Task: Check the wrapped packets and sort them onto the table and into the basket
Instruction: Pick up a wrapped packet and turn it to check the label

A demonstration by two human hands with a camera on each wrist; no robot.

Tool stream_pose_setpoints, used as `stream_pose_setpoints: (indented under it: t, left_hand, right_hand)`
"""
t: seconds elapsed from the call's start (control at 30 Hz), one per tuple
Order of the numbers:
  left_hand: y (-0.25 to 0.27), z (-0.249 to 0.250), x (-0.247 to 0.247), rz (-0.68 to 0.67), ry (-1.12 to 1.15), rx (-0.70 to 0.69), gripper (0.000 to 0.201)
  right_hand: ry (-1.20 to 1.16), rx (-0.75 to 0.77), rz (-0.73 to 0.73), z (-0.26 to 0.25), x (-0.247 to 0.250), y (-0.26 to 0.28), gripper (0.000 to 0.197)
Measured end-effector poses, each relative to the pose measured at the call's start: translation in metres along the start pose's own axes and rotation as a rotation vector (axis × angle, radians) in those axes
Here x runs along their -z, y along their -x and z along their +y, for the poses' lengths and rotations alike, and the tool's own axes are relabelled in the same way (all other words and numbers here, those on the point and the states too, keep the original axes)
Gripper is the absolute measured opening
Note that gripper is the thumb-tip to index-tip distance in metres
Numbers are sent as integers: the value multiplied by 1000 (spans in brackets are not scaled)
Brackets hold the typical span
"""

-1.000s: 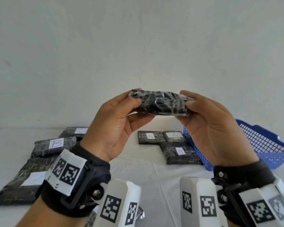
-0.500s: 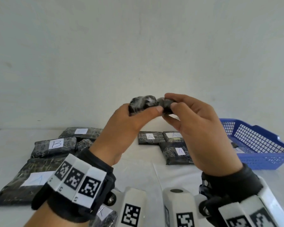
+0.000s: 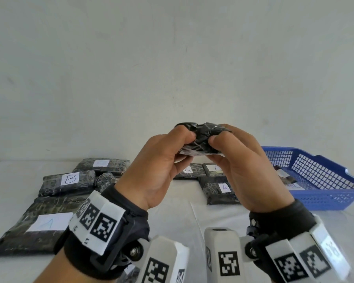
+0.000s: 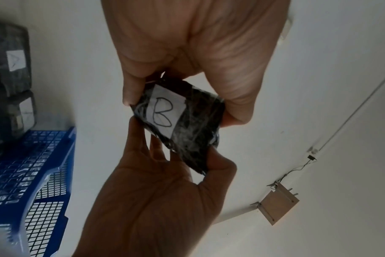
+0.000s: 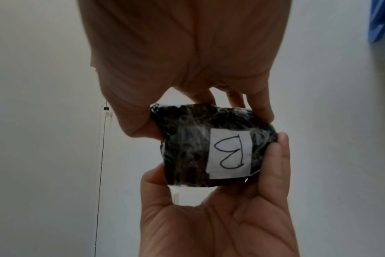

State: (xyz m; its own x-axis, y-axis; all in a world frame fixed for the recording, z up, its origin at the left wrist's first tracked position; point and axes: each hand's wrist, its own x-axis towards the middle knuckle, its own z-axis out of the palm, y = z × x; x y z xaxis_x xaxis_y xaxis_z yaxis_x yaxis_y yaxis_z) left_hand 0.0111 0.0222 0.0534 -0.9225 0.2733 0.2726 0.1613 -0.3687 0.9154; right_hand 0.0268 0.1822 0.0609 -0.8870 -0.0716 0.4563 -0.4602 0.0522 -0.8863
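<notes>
I hold a small black plastic-wrapped packet up in front of me, above the table. My left hand pinches its left side and my right hand pinches its right side, thumbs near me and fingers behind. Its white label reads B and faces down toward the wrists; the label also shows in the right wrist view. The blue mesh basket stands at the right on the table.
On the white table, packets marked A lie in the middle beside the basket. A packet marked B and a larger packet lie at the left with others. A dark packet lies inside the basket.
The packet was held stretched out flat between my hands. My hands have since come close together and turned it, so its labelled face points down at the wrists.
</notes>
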Motion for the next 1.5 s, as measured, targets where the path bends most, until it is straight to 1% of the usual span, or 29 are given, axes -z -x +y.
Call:
stream_pose_setpoints:
  t: [0.1, 0.2, 0.27, 0.33, 0.4, 0.47, 0.5, 0.53, 0.57, 0.6, 0.63, 0.7, 0.83, 0.9, 0.93, 0.97, 1.0, 1.07, 1.1, 1.17, 1.2, 1.23, 1.27, 1.33, 1.37, 1.4, 1.47, 1.5]
  left_hand:
    - [1, 3, 1, -10, 20, 16, 18]
    - [3, 6, -1, -53, 52, 25, 22]
    - [2, 4, -3, -12, 50, 17, 16]
    - [0, -1, -5, 38, 55, 20, 19]
    - [-1, -2, -5, 36, 74, 27, 19]
    - [0, 1, -2, 4, 98, 33, 16]
    - [1, 3, -1, -5, 111, 33, 19]
    - [0, 4, -1, -3, 119, 33, 20]
    - [-1, 2, -1, 4, 106, 29, 16]
    - [-1, 1, -3, 18, 83, 22, 14]
    - [-2, -2, -3, 31, 60, 11, 16]
    - [-4, -5, -2, 45, 49, 1, 15]
    - [-3, -1, 1, 7, 71, -2, 14]
    - [-3, -1, 3, -33, 58, -32, 12]
    - [-4, -1, 3, -52, 46, -53, 15]
    - [-5, -3, 3, -58, 33, -75, 22]
    - [-6, -5, 4, -56, 31, -90, 25]
    - [-7, -5, 5, -31, 14, -122, 28]
    - [-8, -5, 6, -12, -21, -150, 37]
    - [-8, -4, 10, 18, -92, -194, 66]
    - [-8, -3, 11, 26, -104, -202, 76]
    - [-8, -2, 12, 24, -93, -208, 79]
    - [-8, -1, 12, 17, -53, -212, 75]
    - [-8, 2, 12, 26, 27, -198, 58]
    - [-9, 2, 13, 41, 20, -192, 50]
    - [-10, 2, 16, 52, -19, -198, 43]
    - [-11, 1, 23, 67, -132, -264, 36]
    - [-11, 2, 24, 61, -201, -307, 35]
  right_hand:
    - [-47, 6, -33, 2, 3, -1, 53]
    - [-180, 11, -81, 0, 5, -1, 53]
    - [-135, 20, -34, 2, 3, -2, 56]
    - [-42, 24, 14, 5, 1, -3, 57]
    - [-35, 17, 5, 8, 1, -3, 50]
    - [-135, 3, -45, 5, 3, -2, 32]
    - [-182, 2, -63, 3, 4, -1, 26]
    - [-193, 8, -62, 2, 5, -2, 24]
    - [-165, 22, -41, 2, 5, -3, 23]
    - [-117, 29, -7, 3, 4, -4, 28]
    - [-64, 33, 18, 3, 3, -5, 37]
    - [-18, 20, 22, 3, 1, -5, 51]
    - [-56, 18, -29, 0, 6, -1, 50]
    - [-70, 28, -15, 1, 7, -1, 50]
    - [-78, 26, -5, 2, 6, -2, 50]
    - [-79, 21, -4, 4, 5, -3, 49]
    - [-75, 11, -7, 6, 4, -4, 49]
    - [-82, -18, -8, 7, 5, -5, 53]
    - [-96, -37, -6, 7, 7, -5, 57]
    - [-126, -82, -16, 4, 11, -4, 62]
    - [-128, -90, -36, 2, 12, -3, 66]
    - [-111, -80, -50, 2, 12, -3, 71]
    - [-77, -61, -48, 3, 12, -3, 77]
    - [-8, -34, -9, 6, 11, -4, 84]
    - [45, -30, 7, 9, 11, -4, 80]
    - [116, -28, 8, 9, 10, -5, 70]
    - [256, -62, -60, 8, 8, -5, 40]
    - [260, -94, -102, 6, 8, -5, 33]
